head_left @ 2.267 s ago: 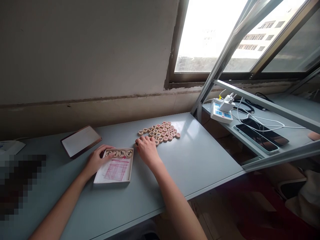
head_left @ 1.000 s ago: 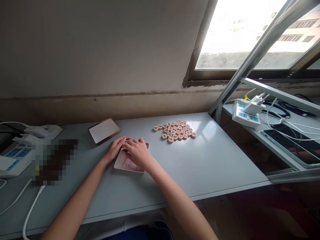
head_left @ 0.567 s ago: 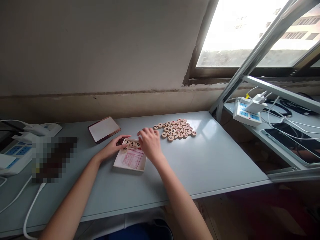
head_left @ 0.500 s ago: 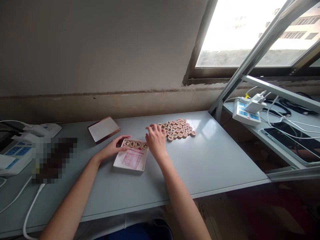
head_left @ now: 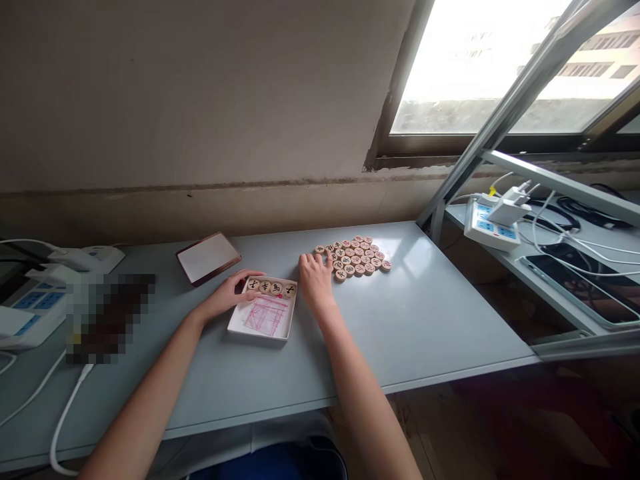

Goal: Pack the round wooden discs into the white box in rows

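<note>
A shallow white box (head_left: 265,330) with red line markings inside lies on the pale blue table (head_left: 420,333). Several round wooden chess pieces (head_left: 273,288) stand in a row along its far edge. My left hand (head_left: 233,293) rests on the box's left far corner, fingers touching the row. A cluster of several wooden chess pieces (head_left: 357,257) lies further right on the table. My right hand (head_left: 316,279) lies at the cluster's left edge, fingers curled over the nearest pieces; whether it grips one is hidden.
The box's lid (head_left: 208,258) lies upside down behind the box. Power strips (head_left: 30,310) and cables sit at the far left. A side shelf at right holds a power strip (head_left: 489,227), chargers and phones (head_left: 590,283). A wall and window stand behind.
My right hand left the box, where it set a piece into the row, and moved right to the cluster of pieces. The left hand stayed on the box.
</note>
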`<move>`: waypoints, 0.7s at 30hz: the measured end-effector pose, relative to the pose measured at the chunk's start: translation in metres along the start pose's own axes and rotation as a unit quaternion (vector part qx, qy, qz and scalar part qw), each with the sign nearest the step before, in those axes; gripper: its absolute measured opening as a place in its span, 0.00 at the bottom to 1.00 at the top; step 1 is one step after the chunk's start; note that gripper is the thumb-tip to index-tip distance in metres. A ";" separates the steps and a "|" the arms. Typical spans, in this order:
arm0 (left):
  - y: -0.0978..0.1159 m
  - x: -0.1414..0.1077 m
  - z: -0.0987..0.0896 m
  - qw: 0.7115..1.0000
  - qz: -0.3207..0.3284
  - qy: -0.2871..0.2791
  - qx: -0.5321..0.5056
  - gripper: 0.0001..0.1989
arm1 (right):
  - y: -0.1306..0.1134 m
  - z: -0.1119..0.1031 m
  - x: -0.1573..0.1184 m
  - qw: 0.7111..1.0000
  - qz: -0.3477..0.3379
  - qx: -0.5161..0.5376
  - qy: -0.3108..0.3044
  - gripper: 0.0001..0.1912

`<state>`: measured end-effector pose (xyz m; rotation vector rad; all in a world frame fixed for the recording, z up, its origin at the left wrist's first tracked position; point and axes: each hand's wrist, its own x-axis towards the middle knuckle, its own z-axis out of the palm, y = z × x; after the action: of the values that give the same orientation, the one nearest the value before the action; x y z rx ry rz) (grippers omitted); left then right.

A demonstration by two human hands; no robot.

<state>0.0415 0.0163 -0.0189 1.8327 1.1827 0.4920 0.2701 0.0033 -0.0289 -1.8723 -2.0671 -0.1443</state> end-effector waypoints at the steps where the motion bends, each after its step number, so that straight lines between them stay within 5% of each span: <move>1: 0.000 0.000 0.000 1.000 -0.001 0.001 0.003 0.28 | 0.000 -0.002 0.000 1.000 -0.001 0.010 0.002 0.15; 5: -0.002 0.001 0.000 1.000 0.010 0.008 0.006 0.27 | -0.005 -0.017 0.000 0.992 -0.019 0.125 0.023 0.10; 10: -0.004 0.003 0.000 0.999 0.033 0.008 0.009 0.25 | -0.023 -0.032 -0.008 0.927 -0.185 0.316 -0.082 0.07; 14: -0.006 0.004 0.001 0.999 0.036 0.018 0.017 0.23 | -0.036 -0.025 -0.016 0.925 -0.237 0.272 -0.123 0.07; 21: -0.004 0.003 0.002 0.999 0.036 0.031 0.016 0.23 | -0.040 -0.016 -0.019 0.948 -0.256 0.167 -0.084 0.08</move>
<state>0.0424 0.0187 -0.0239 1.9050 1.1740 0.5770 0.2349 -0.0245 -0.0141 -1.1588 -2.4692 0.2376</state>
